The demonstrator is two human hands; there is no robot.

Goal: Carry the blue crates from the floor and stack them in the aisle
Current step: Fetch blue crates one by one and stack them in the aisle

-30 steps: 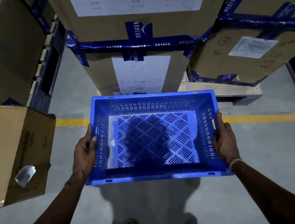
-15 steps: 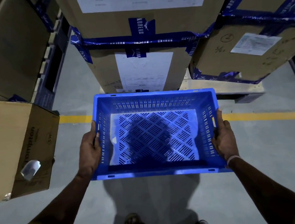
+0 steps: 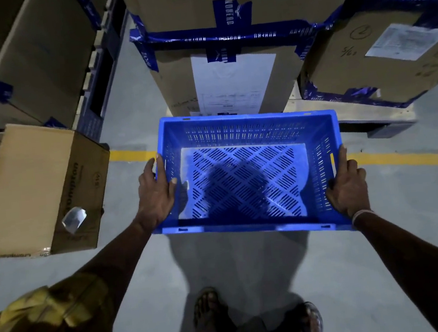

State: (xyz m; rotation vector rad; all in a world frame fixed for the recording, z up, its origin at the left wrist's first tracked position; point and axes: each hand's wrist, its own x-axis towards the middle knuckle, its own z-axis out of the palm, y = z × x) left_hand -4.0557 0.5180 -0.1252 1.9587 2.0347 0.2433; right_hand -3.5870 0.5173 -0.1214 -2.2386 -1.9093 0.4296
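Grey warehouse floor (image 3: pixel 146 256) runs under the empty blue crate (image 3: pixel 245 146), which I carry level above it, before taped cartons (image 3: pixel 217 65). My left hand (image 3: pixel 156 197) and right hand (image 3: pixel 347 186) each grasp a side rim, probably for balance.

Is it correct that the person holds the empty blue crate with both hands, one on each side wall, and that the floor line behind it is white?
Not quite. The floor line is yellow, not white, as the head view shows. The rest holds: the left hand and right hand grip opposite side walls of the empty blue crate.
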